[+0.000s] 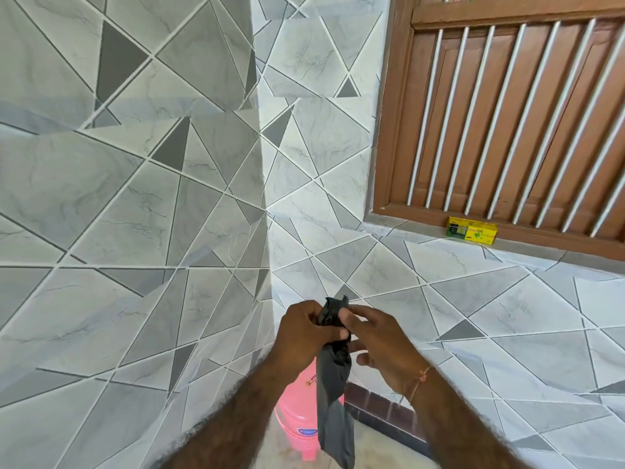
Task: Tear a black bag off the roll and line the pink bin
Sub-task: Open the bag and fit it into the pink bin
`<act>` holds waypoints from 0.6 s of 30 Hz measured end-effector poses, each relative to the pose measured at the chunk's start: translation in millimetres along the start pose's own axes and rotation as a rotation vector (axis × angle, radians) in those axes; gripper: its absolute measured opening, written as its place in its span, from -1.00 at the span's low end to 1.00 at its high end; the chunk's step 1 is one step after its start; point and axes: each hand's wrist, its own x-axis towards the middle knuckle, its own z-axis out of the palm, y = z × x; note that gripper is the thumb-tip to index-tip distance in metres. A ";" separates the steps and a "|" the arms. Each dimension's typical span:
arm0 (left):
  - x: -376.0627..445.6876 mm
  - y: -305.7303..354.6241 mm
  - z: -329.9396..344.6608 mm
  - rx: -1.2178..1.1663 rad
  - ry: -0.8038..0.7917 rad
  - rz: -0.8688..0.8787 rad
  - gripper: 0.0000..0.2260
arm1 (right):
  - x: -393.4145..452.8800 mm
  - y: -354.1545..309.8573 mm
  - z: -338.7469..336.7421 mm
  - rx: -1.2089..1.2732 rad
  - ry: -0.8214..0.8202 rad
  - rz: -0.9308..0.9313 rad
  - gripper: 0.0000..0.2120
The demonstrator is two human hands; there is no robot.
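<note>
A folded black bag (333,401) hangs straight down from my hands at the bottom centre of the view. My left hand (304,333) grips it near the top. My right hand (375,343) pinches the bag's upper edge with thumb and forefinger, the other fingers spread. The pink bin (297,424) stands on the floor in the wall corner, below and behind the bag, partly hidden by the bag and my left forearm. No roll shows in the view.
Grey geometric tiles cover both walls that meet at the corner (267,231). A brown wooden window with white bars (507,113) sits at the upper right, with a yellow-green box (471,230) on its sill. A dark skirting strip (382,411) runs along the floor.
</note>
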 end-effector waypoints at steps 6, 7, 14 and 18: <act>-2.6 7.1 15.2 -0.335 0.069 -0.138 -0.82 | 11.8 12.7 -24.1 0.238 0.207 -0.044 -0.90; -2.9 5.7 13.1 -0.472 0.118 -0.194 -0.84 | 12.0 18.8 -28.6 0.235 0.246 -0.056 -0.89; 2.6 2.8 -0.7 -0.732 0.467 -0.231 -0.93 | -3.0 80.2 -38.8 -0.513 -0.016 0.023 -0.84; 19.8 6.4 -9.7 -0.446 0.474 -0.095 -0.89 | 8.4 45.6 -21.7 -0.597 0.213 -0.367 -0.90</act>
